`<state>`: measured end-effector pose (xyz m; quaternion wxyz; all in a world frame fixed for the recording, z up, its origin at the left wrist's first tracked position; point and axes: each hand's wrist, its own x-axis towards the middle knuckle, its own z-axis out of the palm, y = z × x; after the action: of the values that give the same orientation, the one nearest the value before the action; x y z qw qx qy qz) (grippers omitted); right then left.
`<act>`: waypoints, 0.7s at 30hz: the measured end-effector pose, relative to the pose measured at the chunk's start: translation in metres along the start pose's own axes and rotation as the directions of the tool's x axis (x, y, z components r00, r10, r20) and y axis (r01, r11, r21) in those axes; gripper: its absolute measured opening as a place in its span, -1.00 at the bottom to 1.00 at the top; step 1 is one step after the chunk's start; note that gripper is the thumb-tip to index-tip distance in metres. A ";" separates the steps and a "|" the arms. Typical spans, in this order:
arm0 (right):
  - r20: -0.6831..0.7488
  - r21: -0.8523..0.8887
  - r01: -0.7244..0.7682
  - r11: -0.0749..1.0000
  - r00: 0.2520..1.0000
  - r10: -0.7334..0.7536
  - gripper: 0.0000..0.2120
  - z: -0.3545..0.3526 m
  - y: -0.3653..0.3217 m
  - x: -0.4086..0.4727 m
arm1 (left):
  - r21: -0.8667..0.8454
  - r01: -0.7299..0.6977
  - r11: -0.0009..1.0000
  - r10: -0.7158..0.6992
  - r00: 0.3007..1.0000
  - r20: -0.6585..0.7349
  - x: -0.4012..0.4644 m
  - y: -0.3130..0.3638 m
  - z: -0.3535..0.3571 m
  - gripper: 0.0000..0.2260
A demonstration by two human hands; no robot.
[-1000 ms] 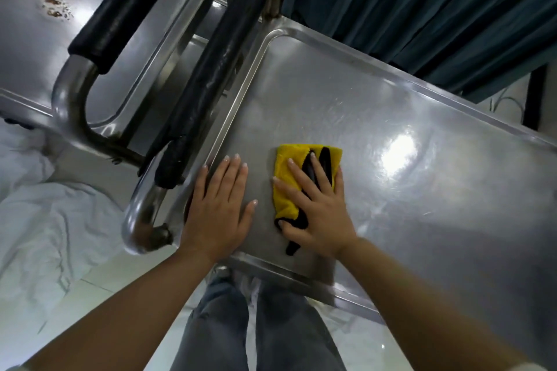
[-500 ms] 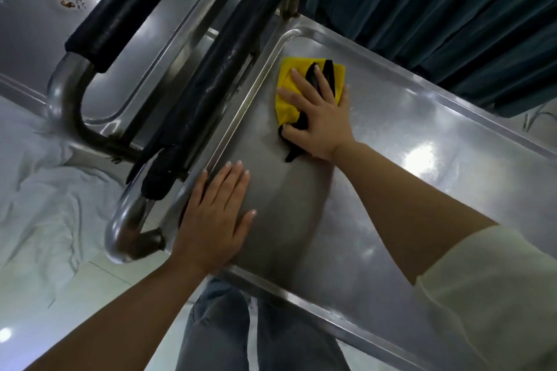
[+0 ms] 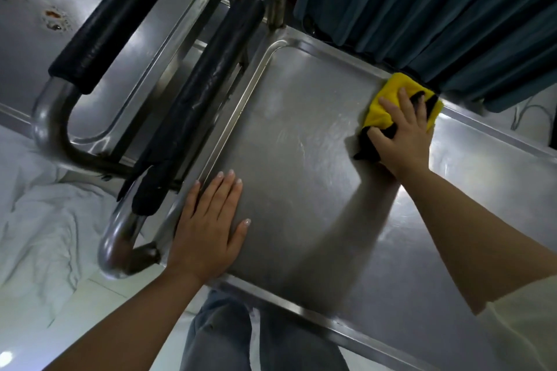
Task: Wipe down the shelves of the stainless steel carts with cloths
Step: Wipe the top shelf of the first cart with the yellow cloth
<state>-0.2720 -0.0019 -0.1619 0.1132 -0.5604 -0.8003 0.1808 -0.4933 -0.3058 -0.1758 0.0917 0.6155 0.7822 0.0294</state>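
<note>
The left hand (image 3: 208,229) lay flat, fingers spread, bracing the near corner of the cart shelf (image 3: 301,190). The right hand (image 3: 401,135) had swept the yellow cloth (image 3: 382,105) from the handle-end corner along to the far rim, fingers spread pressing it; that strip looked covered.

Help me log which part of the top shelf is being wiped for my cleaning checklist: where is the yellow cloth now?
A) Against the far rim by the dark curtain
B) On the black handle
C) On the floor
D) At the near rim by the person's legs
A: the right hand presses the yellow cloth against the shelf's far rim, just below the dark curtain.
</note>
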 end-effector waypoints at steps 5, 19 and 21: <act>-0.064 0.030 -0.199 0.980 0.978 0.200 -0.40 0.006 -0.010 -0.042 | 0.028 -0.007 1.000 0.006 1.000 0.025 0.000 -0.001 0.003 -0.40; 0.200 -0.006 0.377 0.926 0.908 -0.368 -0.39 0.033 -0.078 -0.206 | -0.069 -0.028 0.997 0.028 1.000 -0.007 0.002 0.003 -0.009 -0.44; 0.242 -0.004 0.483 0.875 0.850 -0.468 -0.40 0.020 -0.054 -0.221 | -0.076 -0.031 0.997 0.032 0.999 0.003 0.002 0.003 -0.010 -0.43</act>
<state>-0.2499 -0.2292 -0.1530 0.0415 -0.3230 -0.9270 0.1859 -0.4929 -0.3027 -0.1657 0.1164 0.6238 0.7706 0.0594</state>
